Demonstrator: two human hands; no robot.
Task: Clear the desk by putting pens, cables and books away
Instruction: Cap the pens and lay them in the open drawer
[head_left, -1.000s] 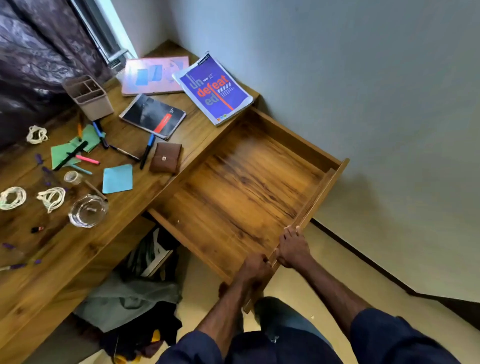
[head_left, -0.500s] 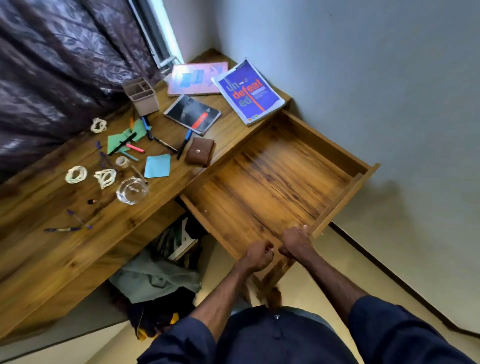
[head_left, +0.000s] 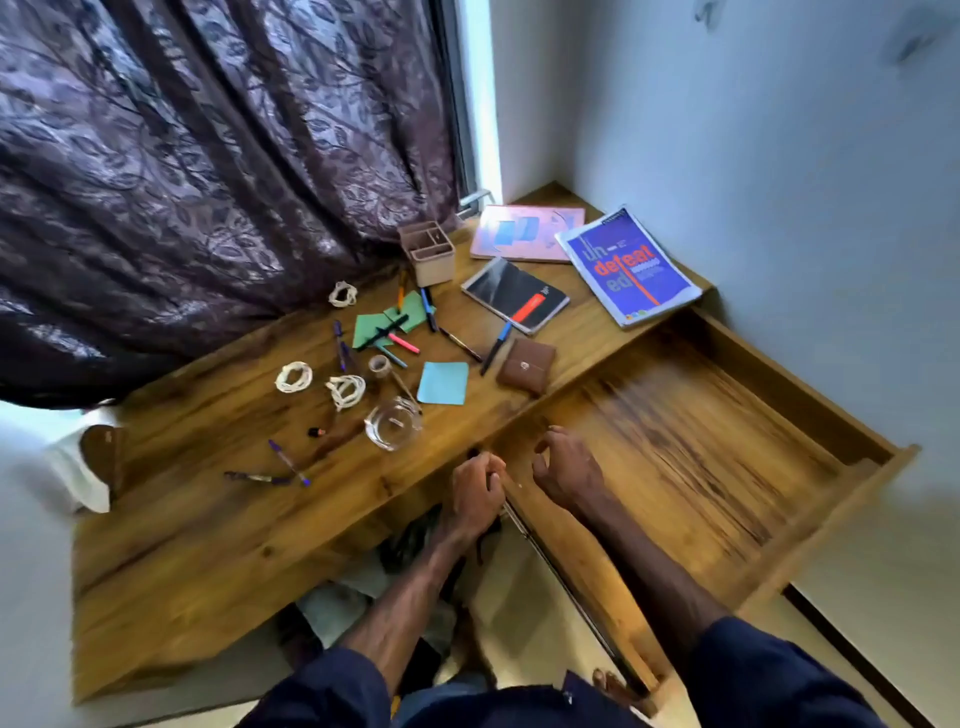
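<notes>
At the open drawer (head_left: 691, 457), both hands hover empty: left hand (head_left: 475, 493) loosely curled, right hand (head_left: 563, 470) half-spread. The pens (head_left: 405, 343) lie ahead-left on the desk (head_left: 208, 519), nearer the left hand.

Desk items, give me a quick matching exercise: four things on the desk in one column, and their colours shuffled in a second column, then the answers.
Column one:
1. wallet
2. sticky pad
3. pen holder
4. "undefeated" book

Column two:
A. beige
B. dark blue with orange lettering
C. brown
D. light blue

Pairs: 1-C, 2-D, 3-A, 4-B
</notes>
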